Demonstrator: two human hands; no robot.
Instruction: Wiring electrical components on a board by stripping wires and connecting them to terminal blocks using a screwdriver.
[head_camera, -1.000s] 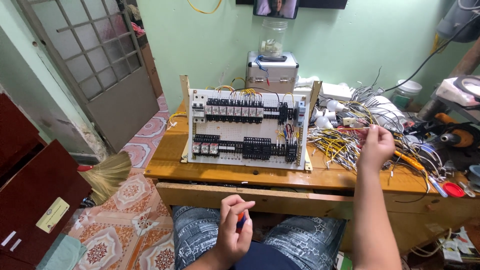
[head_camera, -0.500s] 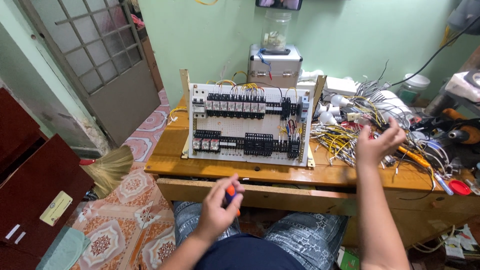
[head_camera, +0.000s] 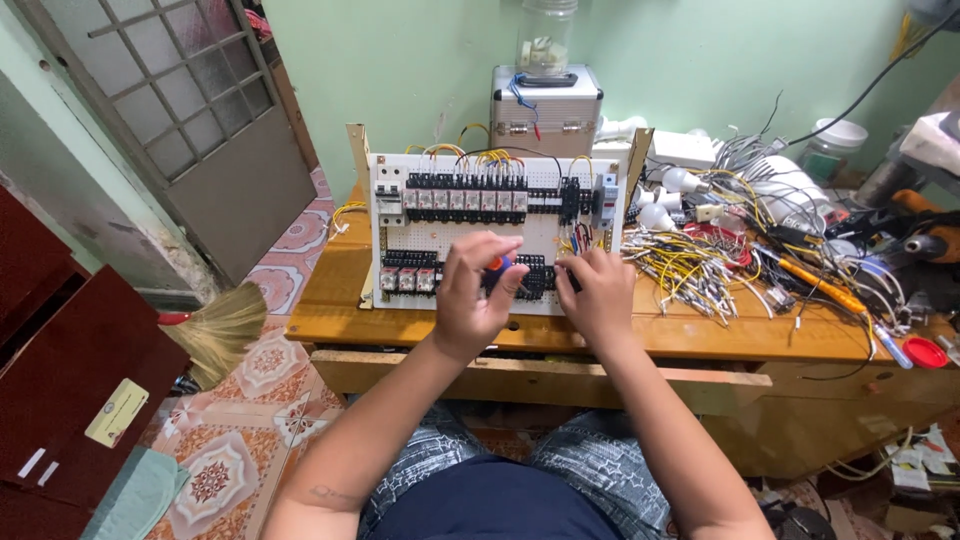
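Hands meet at white panel (head_camera: 500, 230): left hand (head_camera: 472, 295) pinches screwdriver (head_camera: 497, 265), right hand (head_camera: 600, 292) grip unclear.

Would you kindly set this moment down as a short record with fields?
Setting: wooden workbench against a green wall
Main item: white electrical panel board standing on the bench, with rows of black relays and terminal blocks
Left hand: holds a red-and-blue screwdriver at the panel's lower terminal row
Right hand: fingers at the same lower row, beside the left
To the right: tangle of yellow and white wires
Behind panel: silver metal case
On the floor: broom
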